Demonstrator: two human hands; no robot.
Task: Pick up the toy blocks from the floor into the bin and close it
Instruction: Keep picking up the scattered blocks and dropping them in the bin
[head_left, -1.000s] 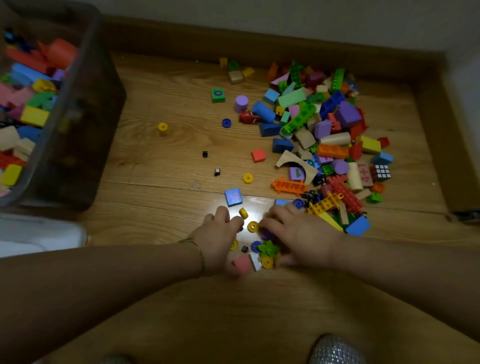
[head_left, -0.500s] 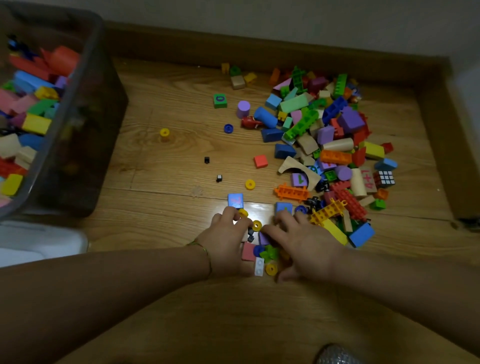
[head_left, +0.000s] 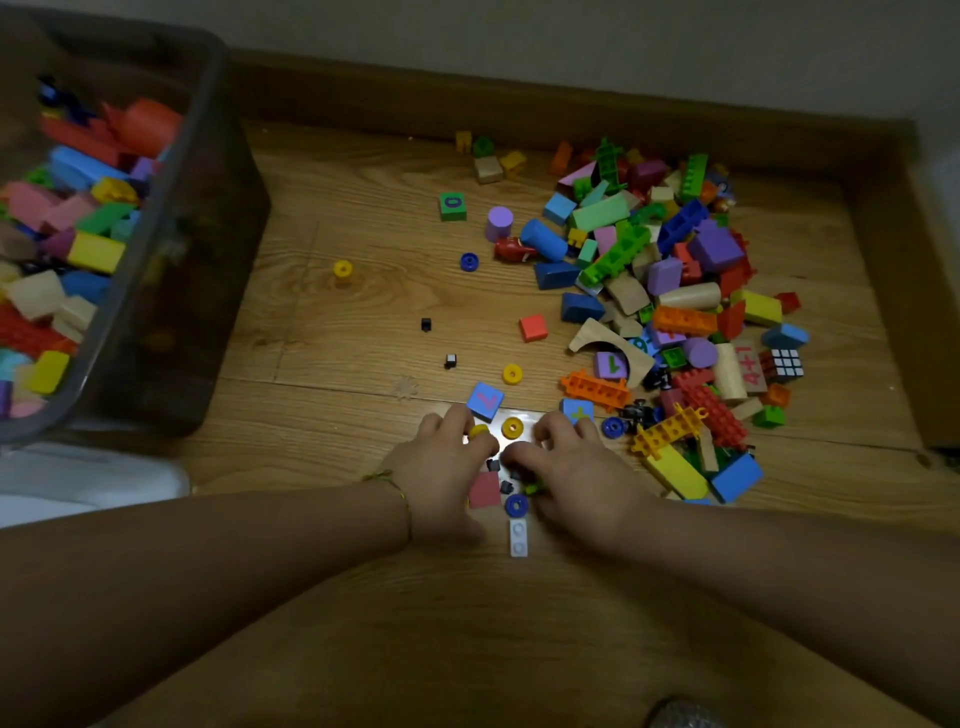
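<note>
My left hand (head_left: 441, 478) and my right hand (head_left: 582, 478) lie palm down on the wooden floor, fingers curled, almost touching. Small pieces sit between them: a pink block (head_left: 485, 491), a blue ring (head_left: 516, 505), a white plate piece (head_left: 518, 538) and dark bits. A yellow ring (head_left: 479, 430) is at my left fingertips. A green piece (head_left: 535, 488) peeks from under my right hand. The big pile of toy blocks (head_left: 675, 291) lies to the upper right. The dark, clear bin (head_left: 182, 312) stands at the left, lidless and partly full of blocks.
Loose pieces dot the floor: a blue number block (head_left: 485, 400), yellow rings (head_left: 512, 374) (head_left: 343, 269), a red cube (head_left: 532, 328), a green cube (head_left: 452, 206). A brown baseboard (head_left: 519, 104) runs along the back and right. A white object (head_left: 88, 478) lies below the bin.
Both hands have slid closer together and slightly away from me, crowding the small pieces between them. My right hand now covers the green flower piece and a yellow ring.
</note>
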